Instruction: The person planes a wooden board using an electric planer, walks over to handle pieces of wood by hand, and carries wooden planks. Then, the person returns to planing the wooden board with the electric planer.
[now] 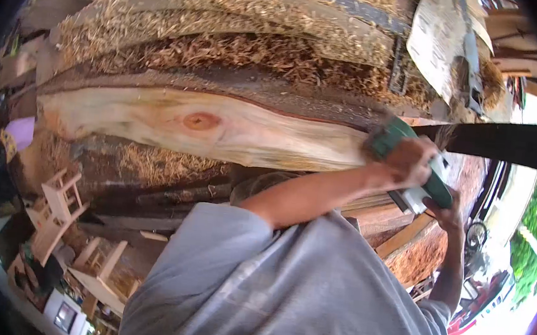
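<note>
A long pale plank [271,133] with a dark knot and a bark edge lies across the view in front of me. A green electric planer [389,136], partly blurred, is at the plank's right end. My left hand [413,161] reaches across my body and is closed around the planer's upper part. My right hand [446,212] grips its rear end, close to my right side. The hands partly hide the planer, and its underside is out of sight. A flat dark piece [494,141] extends to the right beyond it; whether it is attached, I cannot tell.
Wood shavings [230,24] cover the boards beyond the plank. A pale sheet [434,41] hangs at the upper right. Small wooden stools [60,207] stand at the lower left. A reddish timber piece [424,254] lies under my right arm, with a wheel [476,237] beyond.
</note>
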`<move>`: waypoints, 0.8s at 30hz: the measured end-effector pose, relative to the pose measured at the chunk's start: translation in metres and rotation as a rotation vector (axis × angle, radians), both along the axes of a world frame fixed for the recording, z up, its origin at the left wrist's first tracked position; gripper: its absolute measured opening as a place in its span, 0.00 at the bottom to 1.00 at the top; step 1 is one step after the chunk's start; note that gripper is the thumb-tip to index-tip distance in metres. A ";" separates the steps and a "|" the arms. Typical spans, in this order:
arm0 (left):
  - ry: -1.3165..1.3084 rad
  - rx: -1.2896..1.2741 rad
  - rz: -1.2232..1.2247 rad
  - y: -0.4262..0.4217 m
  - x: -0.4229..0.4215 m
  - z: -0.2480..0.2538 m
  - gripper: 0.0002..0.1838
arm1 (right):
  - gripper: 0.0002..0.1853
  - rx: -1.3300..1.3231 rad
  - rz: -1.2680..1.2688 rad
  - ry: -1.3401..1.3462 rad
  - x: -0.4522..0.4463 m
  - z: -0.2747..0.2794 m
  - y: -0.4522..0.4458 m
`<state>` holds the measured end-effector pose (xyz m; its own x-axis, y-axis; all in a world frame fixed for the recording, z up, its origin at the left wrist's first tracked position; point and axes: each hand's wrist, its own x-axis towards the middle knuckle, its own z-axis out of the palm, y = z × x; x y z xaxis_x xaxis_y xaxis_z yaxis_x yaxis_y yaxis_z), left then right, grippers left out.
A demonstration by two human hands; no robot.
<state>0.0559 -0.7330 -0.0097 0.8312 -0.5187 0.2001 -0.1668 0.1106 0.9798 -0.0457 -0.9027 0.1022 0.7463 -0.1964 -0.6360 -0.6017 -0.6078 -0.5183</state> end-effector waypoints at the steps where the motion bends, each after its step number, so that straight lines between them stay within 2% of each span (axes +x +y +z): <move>1: 0.044 0.042 -0.055 -0.015 -0.007 0.006 0.07 | 0.14 0.011 -0.059 0.044 -0.010 0.001 -0.022; 2: 0.090 0.094 -0.127 -0.032 -0.014 0.003 0.08 | 0.15 0.028 -0.062 0.089 -0.018 -0.004 -0.040; 4: 0.103 0.056 -0.076 -0.036 -0.019 0.001 0.09 | 0.16 -0.056 0.070 0.086 -0.014 0.003 -0.035; 6: 0.107 0.055 -0.037 -0.018 -0.017 0.000 0.09 | 0.17 -0.004 0.066 0.119 -0.010 0.001 -0.025; 7: 0.103 0.052 -0.008 -0.001 -0.016 0.002 0.09 | 0.17 -0.026 0.142 0.139 -0.004 0.002 -0.010; 9: 0.079 0.028 0.057 0.043 -0.009 0.007 0.09 | 0.17 -0.010 0.322 0.109 0.020 0.009 0.033; 11: 0.047 0.003 0.128 0.092 -0.002 0.009 0.10 | 0.17 -0.068 0.372 0.194 0.029 0.008 0.069; 15: 0.153 0.051 0.184 0.194 0.019 0.020 0.12 | 0.19 0.112 0.365 0.184 0.056 0.011 0.176; 16: 0.200 0.053 0.204 0.219 0.028 0.025 0.13 | 0.19 0.078 0.386 0.218 0.059 0.010 0.199; 19: 0.195 0.054 0.312 0.288 0.047 0.026 0.13 | 0.20 0.091 0.469 0.255 0.086 0.013 0.279; 22: 0.160 0.036 0.448 0.362 0.066 0.024 0.14 | 0.21 0.227 0.491 0.132 0.111 0.008 0.350; 24: 0.165 0.062 0.498 0.410 0.081 0.023 0.13 | 0.20 0.293 0.427 0.172 0.140 0.013 0.403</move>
